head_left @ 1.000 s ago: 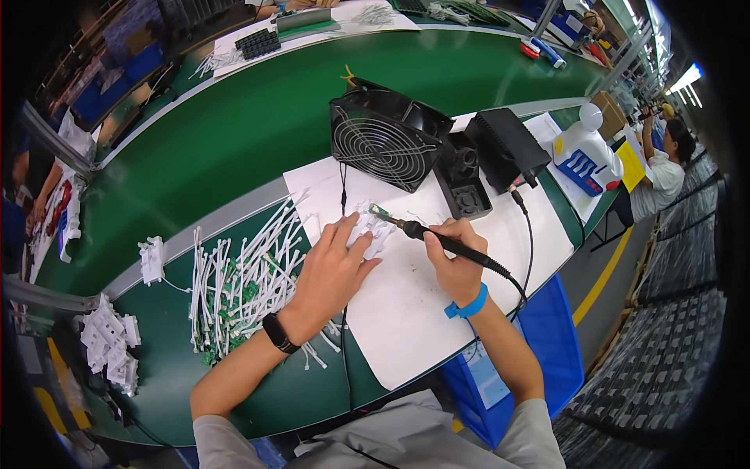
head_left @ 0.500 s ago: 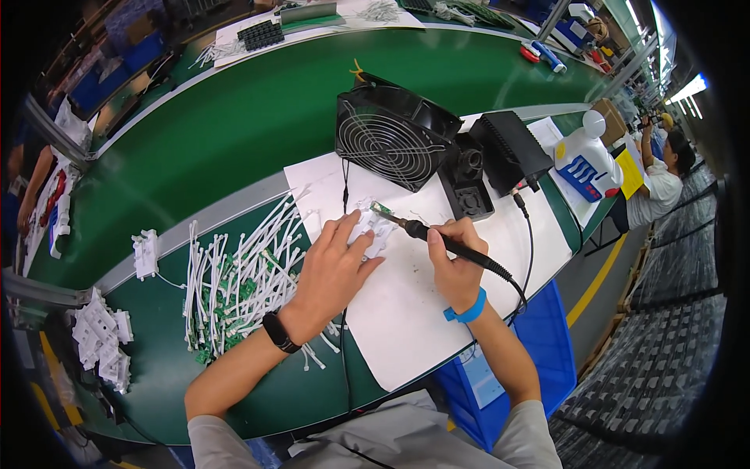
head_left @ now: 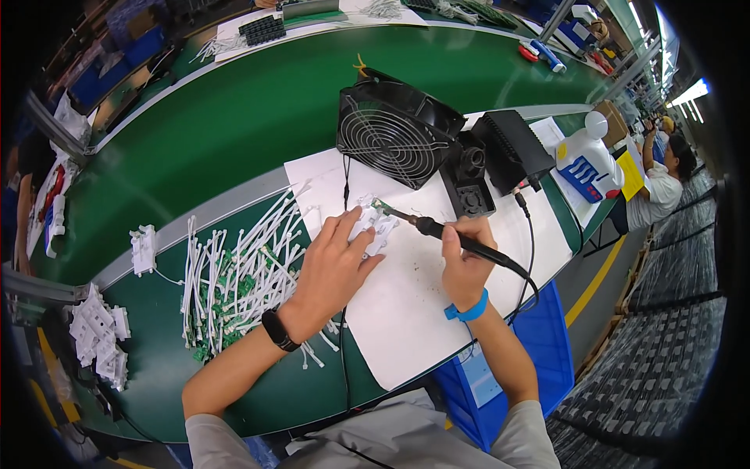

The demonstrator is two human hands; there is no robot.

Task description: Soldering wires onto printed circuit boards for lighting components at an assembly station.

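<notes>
My left hand (head_left: 334,262) holds a white plastic housing (head_left: 383,232) down on a white sheet, its fingertips on the near left side of the part. At the far end of the housing sits a small green circuit board (head_left: 380,205). My right hand (head_left: 469,266) is closed around the black handle of a soldering iron (head_left: 436,228). The iron points left, with its thin tip at the board; whether it touches cannot be made out. Left of my left hand lies a pile of white cables with green boards (head_left: 242,281).
Beyond the housing stand a black fan (head_left: 391,133), a black iron stand (head_left: 471,184) and a black box (head_left: 512,152). A white bottle (head_left: 586,164) is at the right. More white housings (head_left: 100,332) lie far left. A blue bin (head_left: 539,352) sits below the table edge. Another person (head_left: 664,184) is at right.
My right hand has shifted slightly to the right with the soldering iron, and its tip has moved a little along the board. My left hand stays on the housing.
</notes>
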